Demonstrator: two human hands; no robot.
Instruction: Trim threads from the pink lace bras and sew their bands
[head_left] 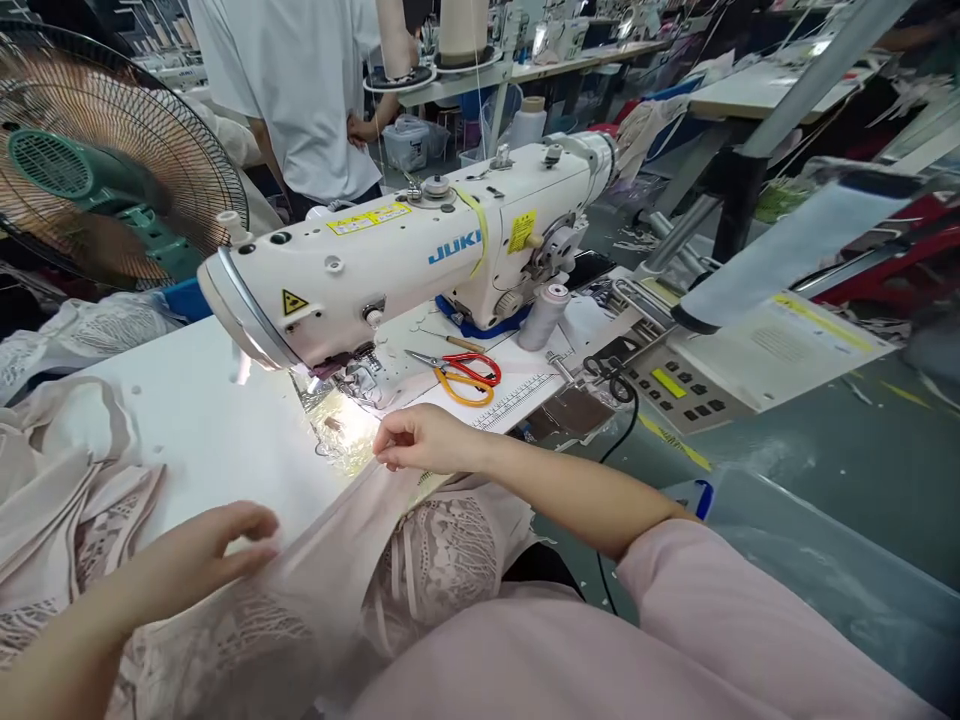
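Note:
My right hand (424,438) is closed in a pinch on the edge of a pale pink garment (341,545), just in front of the lit needle area of the sewing machine (420,245). The garment has smooth panels and lace parts, and it drapes from the table edge over my lap. My left hand (217,550) hovers beside its edge with thumb and fingers apart, holding nothing that I can see. Behind my right hand lie red-and-orange-handled scissors (469,375) and a small wooden-handled tool (465,343). A thread cone (544,315) stands near the machine's base.
More pale lace garments (67,480) are heaped on the table's left side. A large fan (97,160) stands at the back left, near a person in a white shirt (292,90). A control panel (679,385) and a clear plastic bin (810,560) are on the right.

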